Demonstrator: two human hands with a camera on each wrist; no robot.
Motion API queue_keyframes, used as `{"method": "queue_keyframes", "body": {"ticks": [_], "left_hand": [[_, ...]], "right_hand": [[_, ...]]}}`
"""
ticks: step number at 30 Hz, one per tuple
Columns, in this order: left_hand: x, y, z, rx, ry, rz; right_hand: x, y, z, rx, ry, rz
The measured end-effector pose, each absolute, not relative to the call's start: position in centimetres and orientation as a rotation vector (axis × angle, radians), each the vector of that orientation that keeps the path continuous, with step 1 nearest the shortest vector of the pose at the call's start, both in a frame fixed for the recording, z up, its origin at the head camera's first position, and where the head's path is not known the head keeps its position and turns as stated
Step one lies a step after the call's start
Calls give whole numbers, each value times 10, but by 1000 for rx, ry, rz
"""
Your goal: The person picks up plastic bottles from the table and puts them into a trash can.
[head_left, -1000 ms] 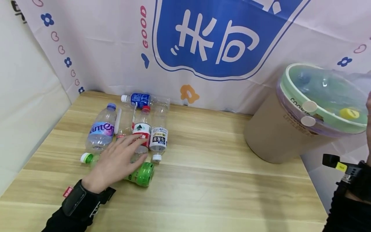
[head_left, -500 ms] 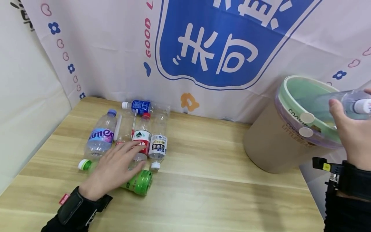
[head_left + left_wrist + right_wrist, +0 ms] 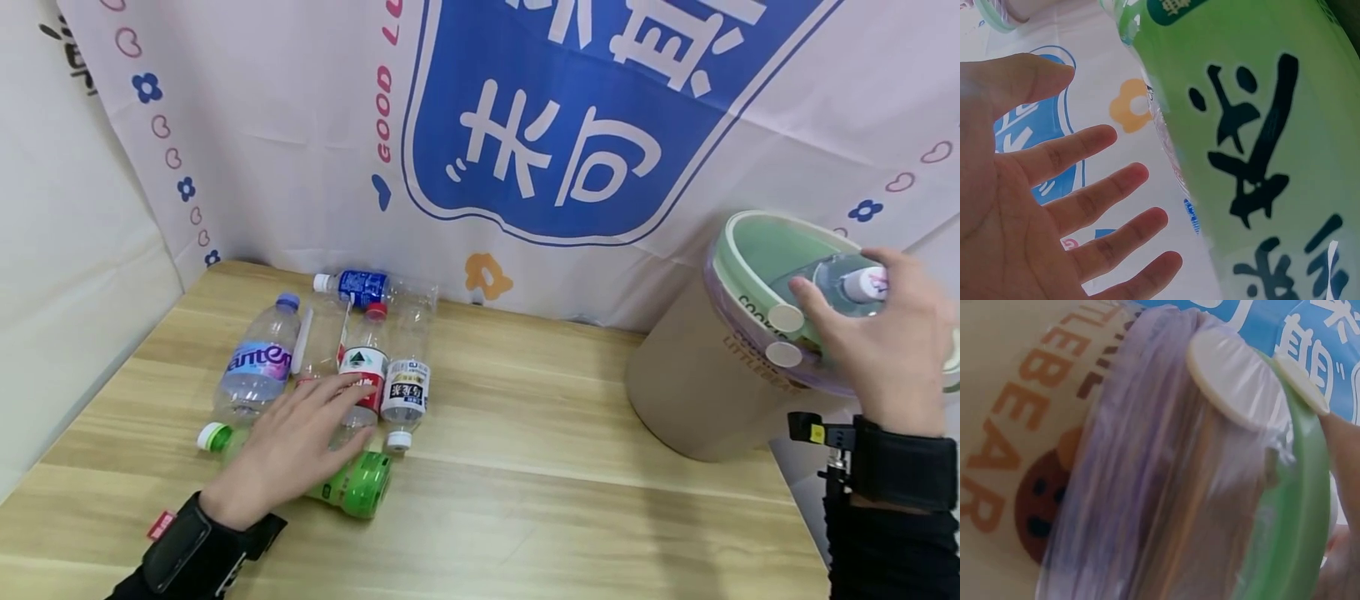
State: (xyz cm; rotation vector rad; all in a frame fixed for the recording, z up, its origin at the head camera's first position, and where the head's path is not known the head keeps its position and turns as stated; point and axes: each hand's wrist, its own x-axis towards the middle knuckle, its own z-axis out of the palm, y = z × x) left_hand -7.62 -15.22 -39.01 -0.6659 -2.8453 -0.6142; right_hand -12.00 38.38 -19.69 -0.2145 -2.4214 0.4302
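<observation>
My right hand grips a clear plastic bottle near its white-capped end, over the mouth of the bin. The bottle's far end points down into the opening. In the right wrist view only part of that hand shows beyond the bin's green rim. My left hand, fingers extended and spread, is held over a green bottle lying on the table. In the left wrist view its palm faces the green label; nothing is held.
Beside the left hand lie a purple-labelled bottle, a red-capped bottle, a white-capped bottle and a blue-labelled bottle. Behind the wooden table hangs a printed cloth. The bin stands at the right edge.
My right hand came in from the right edge, then moved left with the clear bottle to above the bin. The left hand stays nearly still while the head view shifts slightly.
</observation>
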Motion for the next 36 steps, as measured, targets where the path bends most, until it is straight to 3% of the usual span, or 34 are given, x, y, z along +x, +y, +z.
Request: {"method": "queue_keyframes", "body": {"ticks": [20,26,36], "left_hand": [[-75,-156,-390,-653,-2854,-616],[-74,-154,-390,-655,-2863,-600],[-76,-154,-388,-660,-2838,-587]], "right_hand": [[-97,361,-190,-325,-2422,440],[-97,332,-194,-31,-2161,451],[-135,262,-234,520,-2199,551]]}}
